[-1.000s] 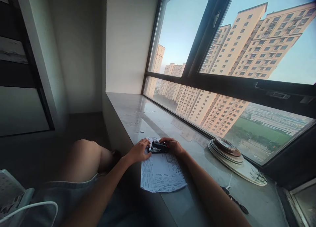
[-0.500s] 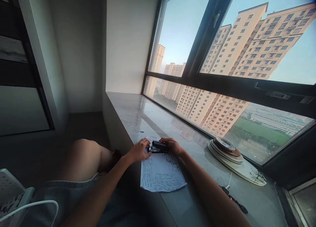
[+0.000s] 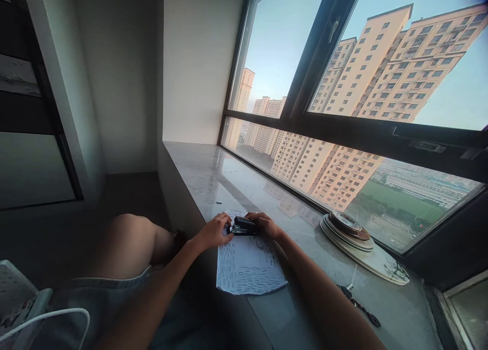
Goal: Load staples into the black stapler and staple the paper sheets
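Observation:
A black stapler (image 3: 245, 226) lies across the upper part of a sheet of paper (image 3: 249, 268) covered in printed or written lines. Its top arm looks raised from the base. My left hand (image 3: 216, 230) grips the stapler's left end, thumb and fingers curled around it. At the other end, my right hand (image 3: 268, 225) is closed on the stapler, its fingertips partly hidden behind it. The paper rests on the grey stone windowsill (image 3: 263, 309), its lower edge slightly curled. A small dark piece (image 3: 219, 202), possibly a strip of staples, sits beyond the paper.
To the right is a stack of plates (image 3: 348, 233) by the window, with an oval platter (image 3: 389, 266) at the bottom. Nearer me lies a dark cord-like object (image 3: 360, 307). The sill's front edge drops off beside my knee (image 3: 133, 238). A white cable (image 3: 57, 313) loops at lower left.
Almost nothing differs. The view has shifted very slightly, while both hands stay on the stapler in the same pose.

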A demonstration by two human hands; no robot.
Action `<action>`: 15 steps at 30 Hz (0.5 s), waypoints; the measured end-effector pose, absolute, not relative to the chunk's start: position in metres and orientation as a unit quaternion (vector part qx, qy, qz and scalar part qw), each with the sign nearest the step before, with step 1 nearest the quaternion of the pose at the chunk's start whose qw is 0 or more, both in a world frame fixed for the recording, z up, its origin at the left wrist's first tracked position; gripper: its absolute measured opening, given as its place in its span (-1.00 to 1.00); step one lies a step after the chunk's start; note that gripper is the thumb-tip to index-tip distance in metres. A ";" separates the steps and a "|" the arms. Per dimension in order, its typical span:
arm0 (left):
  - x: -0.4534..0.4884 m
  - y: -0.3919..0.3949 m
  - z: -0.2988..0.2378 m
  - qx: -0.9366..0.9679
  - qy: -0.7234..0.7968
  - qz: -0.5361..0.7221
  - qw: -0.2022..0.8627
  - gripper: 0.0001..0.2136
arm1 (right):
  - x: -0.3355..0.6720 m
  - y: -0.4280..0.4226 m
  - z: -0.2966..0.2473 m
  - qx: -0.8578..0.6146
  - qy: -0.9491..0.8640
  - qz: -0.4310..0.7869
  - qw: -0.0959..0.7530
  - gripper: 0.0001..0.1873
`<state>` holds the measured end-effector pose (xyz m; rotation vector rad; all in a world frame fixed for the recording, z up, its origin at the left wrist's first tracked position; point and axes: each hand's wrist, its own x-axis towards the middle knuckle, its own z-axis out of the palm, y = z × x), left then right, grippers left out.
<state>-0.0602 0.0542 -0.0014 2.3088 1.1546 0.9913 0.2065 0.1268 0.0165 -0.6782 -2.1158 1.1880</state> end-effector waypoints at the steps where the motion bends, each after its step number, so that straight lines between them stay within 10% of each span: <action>1: -0.061 0.054 -0.001 0.819 0.411 0.351 0.190 -0.77 | 0.207 0.127 0.016 -0.254 -0.800 0.448 0.307 -0.59; 15: -0.065 0.063 -0.003 0.796 0.399 0.385 0.243 -0.75 | 0.205 0.126 0.018 -0.255 -0.813 0.431 0.298 -0.62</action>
